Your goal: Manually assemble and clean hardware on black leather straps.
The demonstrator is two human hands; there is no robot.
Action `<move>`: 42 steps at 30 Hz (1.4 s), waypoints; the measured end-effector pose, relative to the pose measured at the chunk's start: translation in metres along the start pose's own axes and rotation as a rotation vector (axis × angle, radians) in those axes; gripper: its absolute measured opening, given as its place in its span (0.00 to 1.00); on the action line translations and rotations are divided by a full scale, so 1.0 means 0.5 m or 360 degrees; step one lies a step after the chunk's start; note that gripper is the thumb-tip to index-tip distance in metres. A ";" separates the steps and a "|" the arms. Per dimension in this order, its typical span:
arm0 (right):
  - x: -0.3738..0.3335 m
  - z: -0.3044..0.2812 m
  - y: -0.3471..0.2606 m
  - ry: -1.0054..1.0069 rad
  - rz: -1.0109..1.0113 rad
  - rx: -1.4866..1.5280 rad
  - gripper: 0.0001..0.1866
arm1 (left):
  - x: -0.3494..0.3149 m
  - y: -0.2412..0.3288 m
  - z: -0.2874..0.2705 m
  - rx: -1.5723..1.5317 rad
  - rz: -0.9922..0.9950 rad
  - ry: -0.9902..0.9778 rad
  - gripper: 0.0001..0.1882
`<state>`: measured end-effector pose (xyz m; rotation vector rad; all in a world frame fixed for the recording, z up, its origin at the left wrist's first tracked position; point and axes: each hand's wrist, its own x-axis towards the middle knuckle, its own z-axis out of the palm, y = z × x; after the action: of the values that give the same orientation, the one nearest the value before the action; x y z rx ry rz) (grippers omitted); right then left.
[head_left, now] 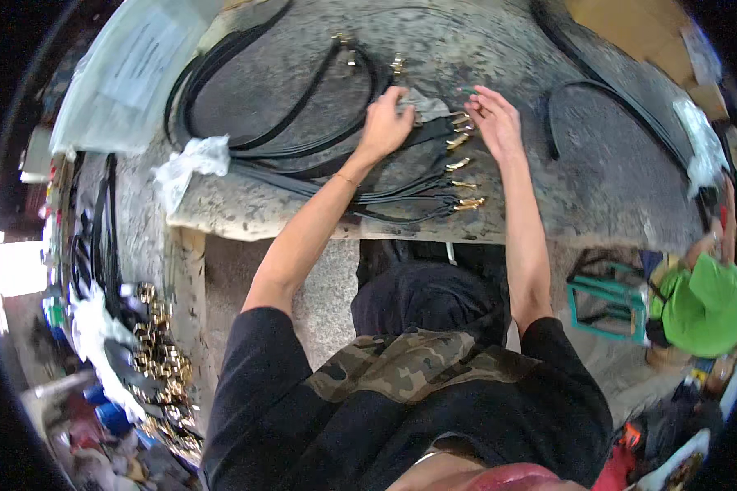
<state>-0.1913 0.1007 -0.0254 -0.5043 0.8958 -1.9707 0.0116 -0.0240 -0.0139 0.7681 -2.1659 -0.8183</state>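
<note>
Black straps [401, 184], which look like belts, lie across the worktable with their gold-coloured buckles [460, 164] fanned out at one end. Over the uppermost straps rests a crumpled grey cloth [427, 105]. My left hand [386, 124] is beside this cloth, its thumb and forefinger apart at the cloth's left edge. To the right of the cloth is my right hand [496, 123], fingers bent, with a thin greenish object [467, 90] at the fingertips; its kind is too small to make out. More gold-coloured fittings [397, 64] lie just beyond my left hand.
White plastic wrap [192, 168] binds the straps at left. A clear plastic bag [143, 74] lies far left, a cardboard box [630, 33] far right. Wrapped straps [630, 102] lie at right. Buckled belts [160, 352] hang lower left. Someone in a green cap [704, 307] is at right, near a green stool [606, 307].
</note>
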 end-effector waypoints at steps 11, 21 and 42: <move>-0.005 0.005 0.002 -0.0016 -0.0074 0.0016 0.13 | -0.002 0.024 -0.009 -0.0117 -0.0095 0.0100 0.17; -0.001 -0.004 0.009 0.0034 -0.0049 0.0154 0.13 | -0.019 0.034 0.000 0.0369 0.0380 -0.0294 0.12; -0.007 -0.012 0.007 0.0049 -0.0095 0.0197 0.13 | -0.002 0.034 0.003 -0.0636 -0.0547 0.0156 0.17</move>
<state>-0.1912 0.1049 -0.0319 -0.4349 0.7798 -2.0787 0.0065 -0.0121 -0.0027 0.9566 -1.7257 -1.3106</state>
